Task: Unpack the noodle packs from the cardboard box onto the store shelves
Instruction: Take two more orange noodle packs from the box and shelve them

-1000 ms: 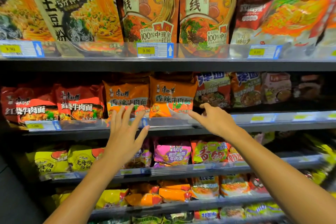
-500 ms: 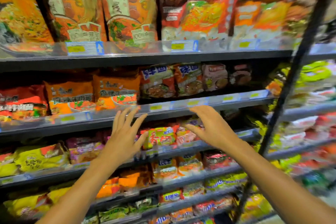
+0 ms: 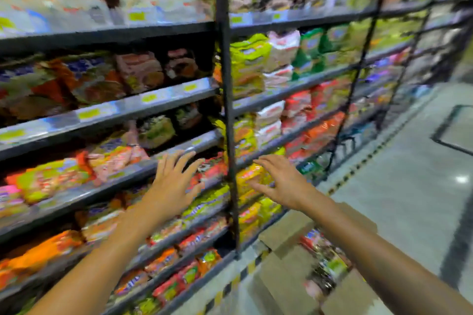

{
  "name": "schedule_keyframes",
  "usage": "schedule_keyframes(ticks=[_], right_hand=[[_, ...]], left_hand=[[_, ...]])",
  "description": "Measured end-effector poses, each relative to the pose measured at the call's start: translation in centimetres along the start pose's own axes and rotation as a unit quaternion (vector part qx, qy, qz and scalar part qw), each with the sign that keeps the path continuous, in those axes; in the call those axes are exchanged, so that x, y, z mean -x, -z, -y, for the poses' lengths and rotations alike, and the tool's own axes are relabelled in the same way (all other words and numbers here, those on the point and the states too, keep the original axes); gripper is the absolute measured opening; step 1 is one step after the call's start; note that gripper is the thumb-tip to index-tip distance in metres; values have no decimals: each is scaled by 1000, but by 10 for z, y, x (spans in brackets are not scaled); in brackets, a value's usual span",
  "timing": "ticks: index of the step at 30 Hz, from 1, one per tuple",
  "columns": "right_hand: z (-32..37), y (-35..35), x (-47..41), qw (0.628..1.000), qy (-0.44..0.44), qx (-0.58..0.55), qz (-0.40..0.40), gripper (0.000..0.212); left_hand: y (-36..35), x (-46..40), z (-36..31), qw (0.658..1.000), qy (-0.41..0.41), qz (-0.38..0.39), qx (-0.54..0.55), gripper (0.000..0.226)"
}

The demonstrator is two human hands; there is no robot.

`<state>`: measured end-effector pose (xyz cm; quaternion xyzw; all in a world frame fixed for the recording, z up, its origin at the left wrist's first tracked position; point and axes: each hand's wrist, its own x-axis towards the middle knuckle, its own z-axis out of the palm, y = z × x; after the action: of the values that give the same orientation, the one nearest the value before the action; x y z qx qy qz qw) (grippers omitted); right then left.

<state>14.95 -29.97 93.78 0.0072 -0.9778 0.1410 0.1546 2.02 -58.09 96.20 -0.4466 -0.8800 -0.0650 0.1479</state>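
Note:
The view is blurred by motion. My left hand (image 3: 174,181) is raised in front of the store shelves (image 3: 158,96), fingers spread, holding nothing. My right hand (image 3: 281,181) hovers to its right, past the black upright post (image 3: 227,110), also spread and empty. Below my right forearm an open cardboard box (image 3: 286,233) stands on the floor with several noodle packs (image 3: 325,256) inside. The shelves carry rows of orange, yellow and red noodle packs (image 3: 248,64).
Grey shelf rails with yellow price tags (image 3: 149,97) run across the view. The shelving continues to the far right along a pale tiled aisle floor (image 3: 409,186). A yellow-and-black striped strip (image 3: 358,169) edges the shelf base.
My view has swung right and down, away from the orange packs on the middle shelf. Both hands stay spread and empty. The cardboard box and the aisle floor have come into sight.

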Motion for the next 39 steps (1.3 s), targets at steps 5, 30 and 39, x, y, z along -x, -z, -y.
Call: schedule_keyframes(ticks=[5, 30, 39], right_hand=[[-88, 33, 93, 993, -118, 10, 1, 70], [-397, 30, 202, 890, -426, -66, 149, 87], [-496, 0, 159, 883, -405, -104, 214, 71]], left_hand=[[-50, -48, -94, 996, -60, 45, 49, 66], [-319, -279, -341, 925, -139, 275, 221, 69], [-371, -320, -347, 909, -33, 312, 273, 64]])
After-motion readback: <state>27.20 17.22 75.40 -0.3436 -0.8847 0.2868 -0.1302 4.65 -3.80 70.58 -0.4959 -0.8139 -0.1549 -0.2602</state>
